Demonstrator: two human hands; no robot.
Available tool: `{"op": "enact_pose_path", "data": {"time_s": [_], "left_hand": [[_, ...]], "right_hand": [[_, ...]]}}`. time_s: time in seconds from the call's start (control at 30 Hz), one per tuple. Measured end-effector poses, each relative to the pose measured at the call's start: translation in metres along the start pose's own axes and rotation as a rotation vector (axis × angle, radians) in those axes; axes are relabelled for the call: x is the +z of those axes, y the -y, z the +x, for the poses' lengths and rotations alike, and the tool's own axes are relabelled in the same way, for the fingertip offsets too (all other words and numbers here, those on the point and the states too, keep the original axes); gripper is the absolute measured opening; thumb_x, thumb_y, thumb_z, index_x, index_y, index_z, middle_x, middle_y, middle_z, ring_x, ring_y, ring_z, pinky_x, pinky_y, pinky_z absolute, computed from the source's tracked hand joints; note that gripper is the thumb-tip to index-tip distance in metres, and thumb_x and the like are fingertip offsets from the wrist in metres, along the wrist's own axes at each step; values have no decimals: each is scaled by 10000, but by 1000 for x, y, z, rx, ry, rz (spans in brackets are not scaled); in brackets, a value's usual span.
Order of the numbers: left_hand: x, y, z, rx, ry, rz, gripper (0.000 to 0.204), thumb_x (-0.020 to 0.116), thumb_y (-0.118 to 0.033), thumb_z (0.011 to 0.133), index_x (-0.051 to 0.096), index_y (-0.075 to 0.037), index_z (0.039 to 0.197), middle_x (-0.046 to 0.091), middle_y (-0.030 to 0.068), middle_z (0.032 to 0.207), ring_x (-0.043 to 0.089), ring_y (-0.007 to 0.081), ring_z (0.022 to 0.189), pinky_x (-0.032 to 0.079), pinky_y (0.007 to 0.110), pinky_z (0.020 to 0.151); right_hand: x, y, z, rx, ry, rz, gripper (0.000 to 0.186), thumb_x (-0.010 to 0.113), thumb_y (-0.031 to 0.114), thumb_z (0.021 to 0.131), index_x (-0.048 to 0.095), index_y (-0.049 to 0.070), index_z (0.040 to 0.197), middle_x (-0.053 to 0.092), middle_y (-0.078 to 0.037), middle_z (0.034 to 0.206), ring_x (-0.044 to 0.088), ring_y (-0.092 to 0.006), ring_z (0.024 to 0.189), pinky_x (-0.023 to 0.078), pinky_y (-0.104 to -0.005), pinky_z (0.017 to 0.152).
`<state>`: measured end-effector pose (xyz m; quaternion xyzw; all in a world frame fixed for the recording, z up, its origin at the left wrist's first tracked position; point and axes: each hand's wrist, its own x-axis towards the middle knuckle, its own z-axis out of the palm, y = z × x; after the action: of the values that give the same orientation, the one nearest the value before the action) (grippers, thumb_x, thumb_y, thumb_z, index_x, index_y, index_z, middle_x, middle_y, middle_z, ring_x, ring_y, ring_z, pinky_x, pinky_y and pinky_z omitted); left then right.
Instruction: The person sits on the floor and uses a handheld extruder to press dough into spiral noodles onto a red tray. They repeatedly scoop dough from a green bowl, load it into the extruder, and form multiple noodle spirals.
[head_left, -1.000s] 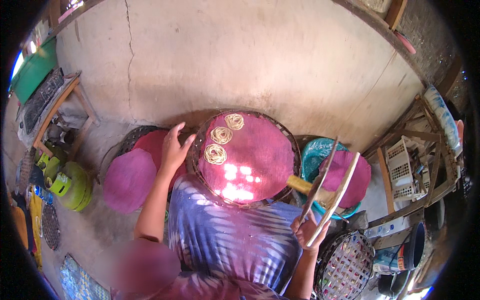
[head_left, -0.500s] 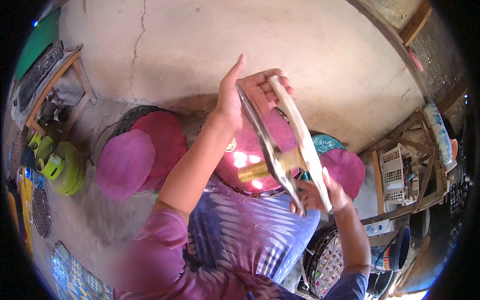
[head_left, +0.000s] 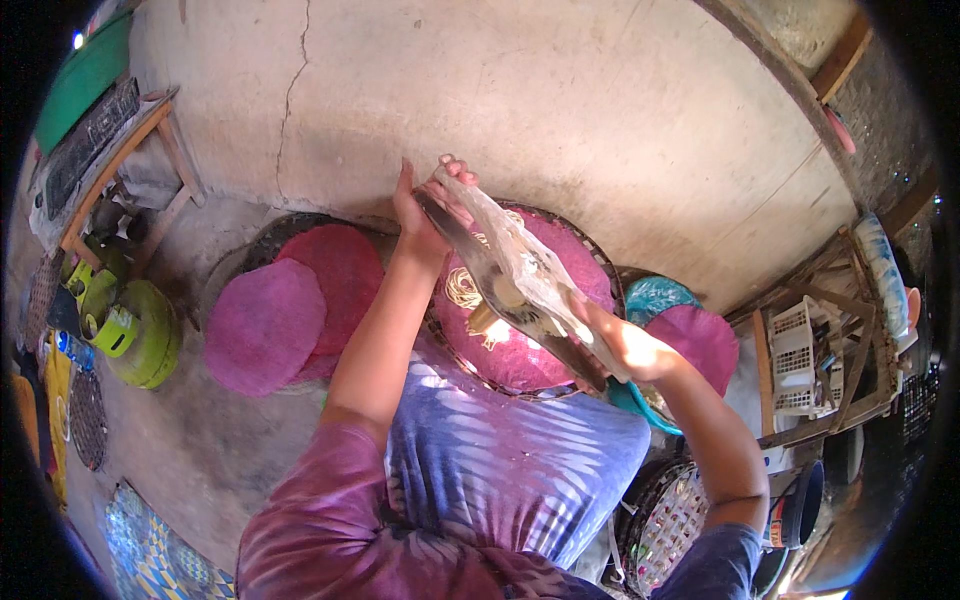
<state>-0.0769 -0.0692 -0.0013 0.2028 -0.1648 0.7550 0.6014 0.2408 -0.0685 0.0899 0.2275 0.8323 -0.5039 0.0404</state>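
Note:
A two-handled press [head_left: 520,262] with one pale long bar, one dark one and a brass tube [head_left: 484,322] sits between my hands, slanting down to the right. My left hand [head_left: 420,222] closes round its upper left end, fingertips showing over the pale bar. At the lower right end my right hand [head_left: 628,345] grips the bars, its fingers partly hidden. Under the tube, a round tray covered in pink cloth [head_left: 530,368] rests before my lap. Thin yellowish strands [head_left: 462,288] lie coiled on the cloth, with more strands below the tube's mouth.
At left, a pink cloth round [head_left: 265,325] overlaps a red one [head_left: 345,285]; a green gas cylinder [head_left: 145,335] stands farther left. A teal plastic bag [head_left: 658,296], another pink round [head_left: 700,345] and a white basket [head_left: 795,360] are at right. A cracked wall [head_left: 500,90] rises behind.
The press has moved left and tilted closer to level, its tube now pointing down over the tray. Its two bars are nearer each other. My right hand has come up and left.

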Motion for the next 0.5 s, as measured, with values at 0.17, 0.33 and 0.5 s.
{"op": "enact_pose_path", "data": {"time_s": [0.17,0.33,0.5], "left_hand": [[14,17,2,53,-196,-35,462,373,-552,936,490,-105,918,510,33,849,514,229,849,428,345,780],[27,1,9,37,-110,107,492,336,-577,935,489,-111,899,506,30,814,517,228,822,430,332,738],[26,20,-6,-8,-209,27,510,307,-577,945,485,-103,884,500,37,781,503,225,798,427,358,746]], "right_hand": [[-17,9,-7,232,121,152,837,387,750,860,404,71,1350,606,-144,939,626,-231,787,530,-348,711],[-2,5,-3,-152,-61,-198,747,332,607,953,439,-28,1331,448,-240,1346,450,-270,1242,347,-380,1036],[10,-10,-23,200,-133,189,626,371,569,969,549,-7,1136,631,-179,951,627,-229,851,492,-341,732]]}}
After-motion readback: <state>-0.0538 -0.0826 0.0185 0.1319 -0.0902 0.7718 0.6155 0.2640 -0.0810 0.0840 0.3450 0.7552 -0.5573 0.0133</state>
